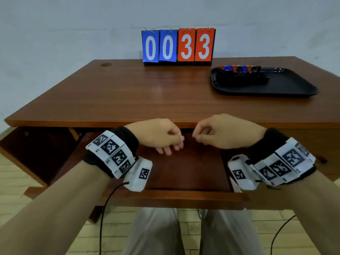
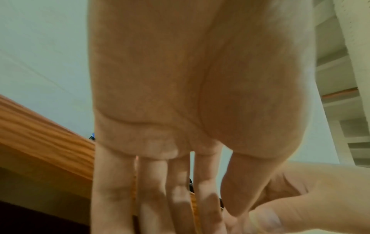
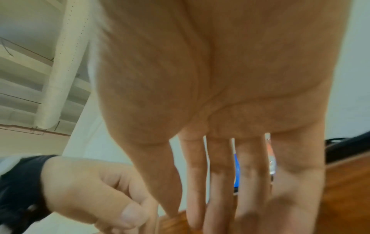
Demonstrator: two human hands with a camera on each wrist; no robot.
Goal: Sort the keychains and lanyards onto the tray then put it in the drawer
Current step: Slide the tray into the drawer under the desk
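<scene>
Both hands empty, fingers loosely curled, over open drawer [image 1: 185,172] at near edge: left hand [image 1: 161,136], right hand [image 1: 220,132]. Loaded tray [image 1: 287,85] sits far right on counter [image 1: 128,92], long axis left-right, nearer right hand.

You face a brown wooden bench [image 1: 128,92]; behind it a pale grey wall [image 1: 73,24], beneath it light wood-plank floor [image 1: 18,172].

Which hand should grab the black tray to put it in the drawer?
Probably the right hand. The tray sits at the desk's far right, on that side. The left hand would need to cross over. Both hover above the open drawer.
</scene>
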